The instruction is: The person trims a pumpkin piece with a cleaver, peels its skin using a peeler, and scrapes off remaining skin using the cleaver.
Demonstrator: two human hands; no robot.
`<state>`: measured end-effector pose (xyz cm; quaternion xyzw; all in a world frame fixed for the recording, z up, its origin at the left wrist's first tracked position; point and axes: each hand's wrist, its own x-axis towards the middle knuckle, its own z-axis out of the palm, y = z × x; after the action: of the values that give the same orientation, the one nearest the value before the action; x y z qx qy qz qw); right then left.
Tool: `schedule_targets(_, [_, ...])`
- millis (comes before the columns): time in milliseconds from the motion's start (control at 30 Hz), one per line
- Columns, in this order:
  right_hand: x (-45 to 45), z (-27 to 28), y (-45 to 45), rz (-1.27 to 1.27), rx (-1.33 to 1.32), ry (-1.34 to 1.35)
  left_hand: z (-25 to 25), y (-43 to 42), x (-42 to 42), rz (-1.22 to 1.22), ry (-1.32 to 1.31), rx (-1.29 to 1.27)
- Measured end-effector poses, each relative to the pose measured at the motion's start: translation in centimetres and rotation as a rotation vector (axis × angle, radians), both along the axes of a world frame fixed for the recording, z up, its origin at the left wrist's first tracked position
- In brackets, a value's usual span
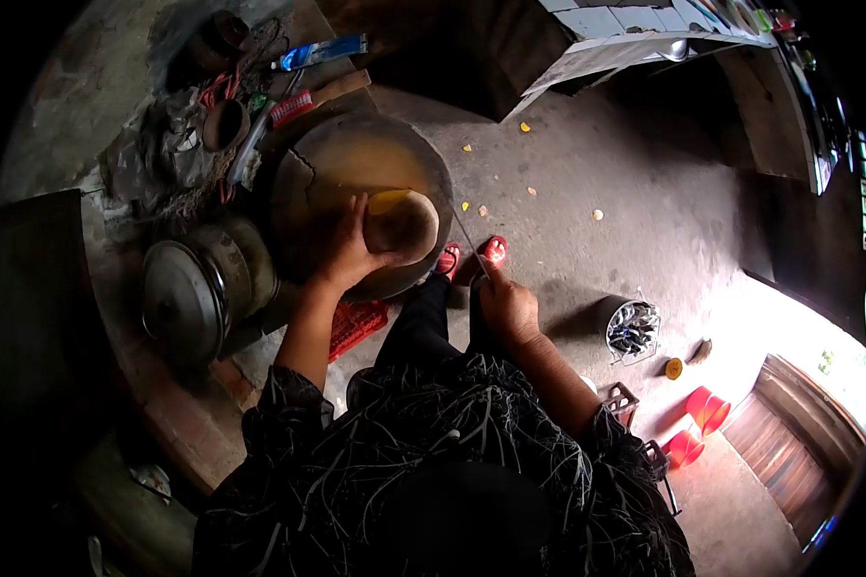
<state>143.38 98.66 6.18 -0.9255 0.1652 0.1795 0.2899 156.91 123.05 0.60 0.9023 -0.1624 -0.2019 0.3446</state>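
Note:
My left hand (356, 255) is closed on the near side of a rounded, brownish thing (404, 229) with a pale edge and a yellow strip along its top; its exact kind is unclear. It is over a large round, dark-rimmed surface (308, 207), brown and cracked at the upper left. My right hand (510, 306) is wrapped round the near end of a thin, long tool (468, 236), which looks like a knife blade seen edge-on. Its tip points up and left, close to the rounded thing's right side. The handle is hidden in my fist.
A lidded metal pot (183, 293) stands on the left. Red sandals (494, 251) are on my feet. Yellow scraps (524, 127) lie on the floor. To the right are a metal bucket (632, 327) and red containers (707, 411). A tiled counter (616, 21) is at the back.

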Motion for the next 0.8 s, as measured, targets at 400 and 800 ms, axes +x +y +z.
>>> schedule_targets(400, [0.4,7.4,-9.3,-0.356,-0.141,0.071,-4.4,4.7,-1.8,0.527,-0.048,-0.29])
schedule_targets(800, [13.2,5.8,-22.0,0.019,-0.466,-0.21,3.2,-1.0,4.6,0.596,-0.388,-0.257])
